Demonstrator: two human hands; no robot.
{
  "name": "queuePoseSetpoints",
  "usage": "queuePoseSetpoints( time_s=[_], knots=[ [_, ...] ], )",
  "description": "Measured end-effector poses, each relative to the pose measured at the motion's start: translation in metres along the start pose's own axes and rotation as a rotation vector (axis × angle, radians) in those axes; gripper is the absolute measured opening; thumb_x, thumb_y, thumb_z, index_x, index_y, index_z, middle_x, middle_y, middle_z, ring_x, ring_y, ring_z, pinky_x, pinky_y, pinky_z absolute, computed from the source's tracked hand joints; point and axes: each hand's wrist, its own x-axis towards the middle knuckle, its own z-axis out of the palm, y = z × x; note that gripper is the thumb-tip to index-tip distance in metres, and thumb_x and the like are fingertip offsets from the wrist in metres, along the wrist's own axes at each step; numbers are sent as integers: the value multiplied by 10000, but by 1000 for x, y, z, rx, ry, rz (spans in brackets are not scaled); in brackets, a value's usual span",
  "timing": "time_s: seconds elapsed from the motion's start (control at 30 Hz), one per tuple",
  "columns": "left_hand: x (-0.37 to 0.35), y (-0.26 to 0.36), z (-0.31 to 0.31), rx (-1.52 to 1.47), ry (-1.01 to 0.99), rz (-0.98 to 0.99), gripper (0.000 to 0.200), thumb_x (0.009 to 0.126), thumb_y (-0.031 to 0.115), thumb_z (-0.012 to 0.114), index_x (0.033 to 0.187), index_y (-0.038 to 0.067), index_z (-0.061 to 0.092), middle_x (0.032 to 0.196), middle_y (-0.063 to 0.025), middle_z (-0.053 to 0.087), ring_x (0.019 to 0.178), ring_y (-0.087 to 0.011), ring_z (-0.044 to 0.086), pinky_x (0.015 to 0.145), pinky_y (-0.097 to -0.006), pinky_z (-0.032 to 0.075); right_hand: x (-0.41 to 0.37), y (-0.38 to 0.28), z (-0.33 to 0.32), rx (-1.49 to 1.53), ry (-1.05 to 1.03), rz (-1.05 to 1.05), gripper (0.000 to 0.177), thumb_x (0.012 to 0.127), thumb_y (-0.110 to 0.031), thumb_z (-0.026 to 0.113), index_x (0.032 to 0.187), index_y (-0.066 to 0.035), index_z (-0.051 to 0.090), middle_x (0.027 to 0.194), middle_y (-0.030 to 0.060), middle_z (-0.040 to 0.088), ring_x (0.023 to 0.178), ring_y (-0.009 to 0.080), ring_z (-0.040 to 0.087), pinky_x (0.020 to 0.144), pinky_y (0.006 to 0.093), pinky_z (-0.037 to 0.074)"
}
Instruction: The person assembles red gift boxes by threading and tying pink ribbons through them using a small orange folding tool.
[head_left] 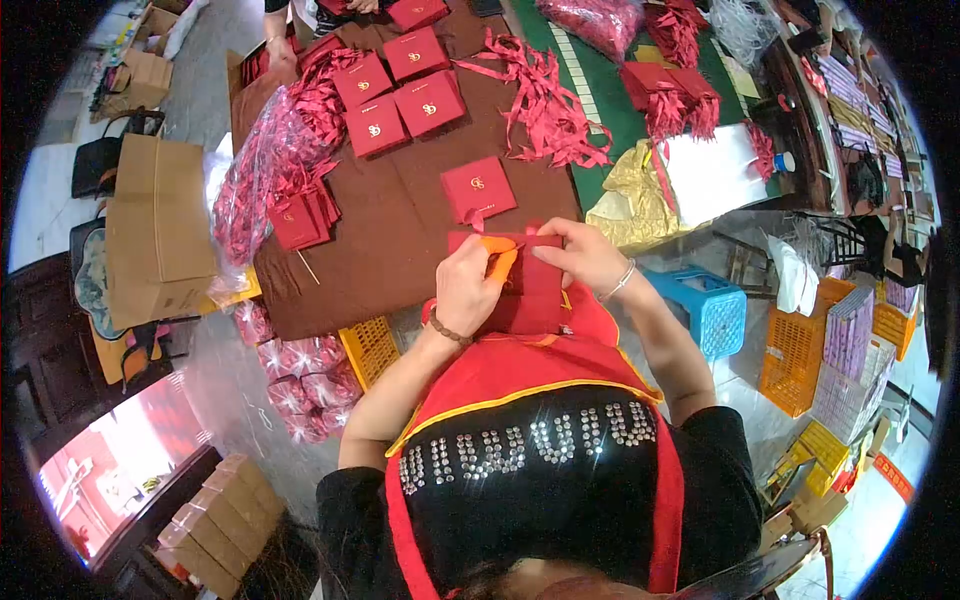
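Observation:
My left hand (467,287) is closed around an orange-handled tool (501,258) at the table's front edge. Its working end is hidden against a red box or pouch (530,285) held close to the red apron. My right hand (583,258) pinches the upper right part of that red piece, thumb and fingers together. Just beyond the hands, a red box (478,190) with a gold logo lies flat on the brown cloth, a short ribbon at its lower edge.
Several red boxes (430,102) lie farther back on the brown table (380,225). Loose red ribbons (540,100) are to their right, a plastic bag of ribbons (250,200) to the left. Another person's hand (281,55) is at the far left. A blue stool (705,310) stands right.

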Motion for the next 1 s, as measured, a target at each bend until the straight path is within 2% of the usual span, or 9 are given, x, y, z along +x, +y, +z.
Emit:
queuePoseSetpoints(
  time_s=[0.23, 0.47, 0.53, 0.67, 0.73, 0.87, 1.0],
  knots=[
    [-3, -1, 3, 161, 17, 124, 76, 745, 53, 614, 807, 10, 600, 758, -121, 594, 665, -243, 591, 588, -301, 463, 4, 7, 0, -22, -18, -9, 262, 813, -171, 584, 1030, -37, 522, 678, -15, 516, 513, 29, 450, 434, 199, 430],
    [1, 0, 1, 143, 58, 69, 71, 741, 58, 619, 792, 15, 594, 752, -124, 594, 643, -255, 589, 562, -313, 461, 4, 3, 1, -3, -25, -46, 261, 822, -178, 579, 1038, -43, 520, 687, -27, 502, 533, 28, 444, 435, 198, 425],
    [2, -2, 4, 163, 95, 142, 83, 713, 96, 611, 765, 33, 595, 718, -117, 575, 608, -296, 565, 532, -366, 445, 5, 6, 1, 50, -41, -65, 256, 832, -179, 573, 1045, -52, 510, 727, -33, 513, 567, 27, 458, 454, 190, 426],
    [5, -2, 6, 242, 61, 144, 84, 715, 96, 615, 763, 31, 593, 730, -121, 585, 626, -295, 573, 541, -362, 449, 10, 13, -2, 101, -79, -64, 236, 844, -189, 561, 1036, -66, 501, 766, -38, 529, 614, 28, 485, 490, 184, 432],
    [6, -1, 6, 72, 109, 68, 86, 723, 101, 620, 766, 31, 592, 730, -123, 593, 635, -286, 582, 547, -352, 452, 8, 8, -4, 177, -137, -32, 221, 852, -205, 551, 1020, -74, 494, 786, -34, 543, 648, 34, 507, 518, 181, 434],
    [9, -7, 6, 8, 69, -53, 86, 735, 107, 620, 773, 35, 595, 712, -122, 599, 618, -262, 584, 551, -341, 453, 13, 17, -6, 213, -145, -3, 217, 853, -213, 549, 1011, -76, 495, 797, -34, 549, 667, 41, 520, 527, 181, 432],
    [9, -5, 6, 2, 59, -49, 72, 753, 68, 607, 793, 9, 599, 695, -124, 600, 608, -208, 583, 556, -291, 453, 13, 18, -6, 269, -151, 18, 219, 848, -211, 555, 1013, -80, 495, 804, -35, 551, 668, 44, 526, 527, 177, 425]
  ],
)
